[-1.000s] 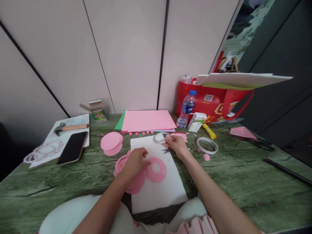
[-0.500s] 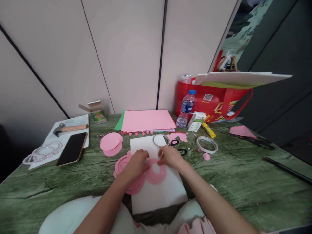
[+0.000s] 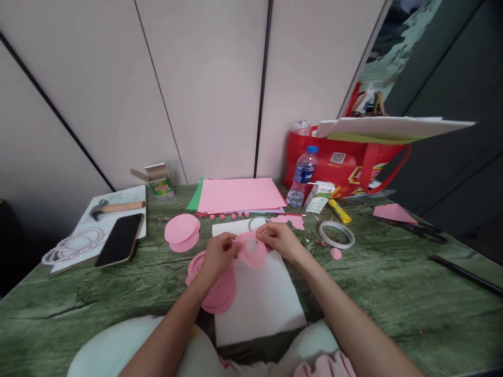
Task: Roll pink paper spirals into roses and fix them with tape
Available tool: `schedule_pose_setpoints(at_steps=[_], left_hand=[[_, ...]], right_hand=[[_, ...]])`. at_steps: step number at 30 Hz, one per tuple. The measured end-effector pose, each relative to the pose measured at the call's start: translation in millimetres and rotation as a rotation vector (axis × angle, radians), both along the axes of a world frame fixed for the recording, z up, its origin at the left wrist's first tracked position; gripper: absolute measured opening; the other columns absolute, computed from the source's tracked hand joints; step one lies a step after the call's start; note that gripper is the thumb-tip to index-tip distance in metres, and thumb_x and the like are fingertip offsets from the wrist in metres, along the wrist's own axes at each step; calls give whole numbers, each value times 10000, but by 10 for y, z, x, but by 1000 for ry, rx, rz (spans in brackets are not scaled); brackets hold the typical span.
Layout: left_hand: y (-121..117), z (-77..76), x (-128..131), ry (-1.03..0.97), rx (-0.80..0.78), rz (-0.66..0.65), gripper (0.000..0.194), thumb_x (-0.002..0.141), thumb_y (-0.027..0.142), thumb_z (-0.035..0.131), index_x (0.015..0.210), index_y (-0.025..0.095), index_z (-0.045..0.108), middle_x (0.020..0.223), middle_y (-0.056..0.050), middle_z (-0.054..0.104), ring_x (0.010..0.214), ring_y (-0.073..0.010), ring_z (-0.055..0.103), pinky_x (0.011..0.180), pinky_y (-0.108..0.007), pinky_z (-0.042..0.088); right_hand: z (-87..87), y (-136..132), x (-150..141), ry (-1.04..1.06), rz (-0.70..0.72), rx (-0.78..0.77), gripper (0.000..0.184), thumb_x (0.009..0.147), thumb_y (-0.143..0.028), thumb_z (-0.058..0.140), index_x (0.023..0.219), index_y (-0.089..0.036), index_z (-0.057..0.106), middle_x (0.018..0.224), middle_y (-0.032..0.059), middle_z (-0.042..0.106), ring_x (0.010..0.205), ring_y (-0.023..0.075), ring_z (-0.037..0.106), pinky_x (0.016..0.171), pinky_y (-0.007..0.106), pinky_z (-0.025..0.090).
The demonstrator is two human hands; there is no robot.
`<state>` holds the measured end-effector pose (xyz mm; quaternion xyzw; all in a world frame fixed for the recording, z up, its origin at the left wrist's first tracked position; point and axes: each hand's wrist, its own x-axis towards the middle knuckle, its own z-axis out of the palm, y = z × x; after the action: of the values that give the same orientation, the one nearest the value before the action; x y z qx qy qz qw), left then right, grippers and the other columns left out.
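Between my two hands a pink paper ring (image 3: 251,257) with a pale centre is held up above a white board (image 3: 259,306). My left hand (image 3: 222,255) pinches its left edge. At its upper right edge, the fingers of my right hand (image 3: 280,240) are closed on it too. Several pink paper spirals or rings (image 3: 220,298) lie overlapped beside the board, partly under my left forearm. A round clear-looking hoop with a pale rim (image 3: 259,224) rests at the board's far end, partly behind my right hand.
Pink paper circles (image 3: 181,230), a phone (image 3: 120,241) and a hammer (image 3: 118,208) lie to the left. Farther back are pink sheets (image 3: 241,193), a water bottle (image 3: 302,175) and a red bag (image 3: 338,162). Rightward are a tape roll (image 3: 352,240), a glue stick (image 3: 339,211) and scissors (image 3: 416,228).
Both hands have lifted the pink paper ring off the white board and tilted it up. The view has shifted slightly.
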<state>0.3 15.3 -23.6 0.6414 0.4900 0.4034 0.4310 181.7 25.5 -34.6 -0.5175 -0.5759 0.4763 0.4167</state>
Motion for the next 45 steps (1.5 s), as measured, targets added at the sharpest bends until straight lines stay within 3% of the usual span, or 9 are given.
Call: schedule_pose_setpoints(at_steps=[9, 14, 19, 26, 29, 32, 37, 40, 45], left_hand=[[-3, 99, 3, -318, -147, 57, 297, 677, 358, 594, 823, 101, 621, 500, -5, 544, 380, -85, 457, 352, -195, 365], [-35, 177, 34, -386, -32, -20, 315, 696, 228, 524, 1001, 164, 569, 704, -32, 622, 486, -109, 539, 446, -236, 435], [-65, 155, 51, -164, 164, -88, 210, 670, 147, 538, 821, 204, 672, 763, -30, 616, 604, -117, 529, 569, -246, 439], [2, 128, -16, -148, 341, 240, 127, 688, 263, 599, 758, 219, 695, 827, -37, 589, 780, -156, 535, 629, -242, 423], [34, 151, -48, -311, 207, 348, 199, 682, 332, 599, 756, 166, 680, 862, -57, 629, 844, -182, 553, 658, -253, 438], [37, 169, -54, -473, 30, 350, 275, 664, 379, 604, 746, 120, 648, 733, -55, 637, 654, -153, 574, 575, -255, 451], [22, 177, -51, -493, -57, 329, 327, 640, 408, 625, 774, 109, 627, 622, -26, 610, 450, -83, 493, 444, -216, 419], [17, 173, -52, -452, -49, 305, 317, 645, 397, 625, 790, 116, 629, 630, -26, 614, 476, -89, 505, 466, -218, 433], [-18, 183, -29, -292, -36, 116, 244, 697, 349, 587, 740, 113, 629, 575, -21, 579, 481, -94, 502, 421, -188, 388]], right_hand=[[103, -34, -49, 279, -95, 3, 336, 577, -427, 665, 746, -142, 611, 578, -19, 585, 451, 80, 494, 442, 211, 422], [67, -5, -24, 354, -191, -17, 368, 536, -391, 696, 798, -151, 602, 463, -69, 501, 412, 71, 462, 444, 225, 449], [20, 17, -10, 359, -173, -79, 305, 517, -342, 708, 736, -144, 633, 593, -17, 602, 489, 83, 516, 477, 219, 450], [11, 15, -44, 363, -67, -218, 192, 661, -283, 642, 781, -136, 614, 627, 15, 635, 506, 92, 570, 556, 249, 499], [-6, 6, -66, 320, 38, -250, 183, 693, -261, 625, 813, -127, 589, 689, 41, 648, 579, 103, 604, 622, 266, 513], [-20, -49, -97, 222, 259, -266, 186, 699, -282, 619, 776, -116, 583, 708, 42, 642, 619, 100, 608, 628, 250, 512], [-34, -165, -103, -35, 658, -523, 222, 692, -322, 601, 784, -123, 565, 591, 27, 631, 477, 120, 598, 460, 239, 496], [-54, -134, -86, -84, 538, -444, 207, 685, -317, 608, 736, -122, 560, 547, 14, 614, 462, 108, 588, 448, 218, 488], [-16, -10, -91, 156, 40, -100, 265, 655, -368, 637, 740, -123, 584, 607, 7, 612, 490, 85, 577, 501, 216, 498]])
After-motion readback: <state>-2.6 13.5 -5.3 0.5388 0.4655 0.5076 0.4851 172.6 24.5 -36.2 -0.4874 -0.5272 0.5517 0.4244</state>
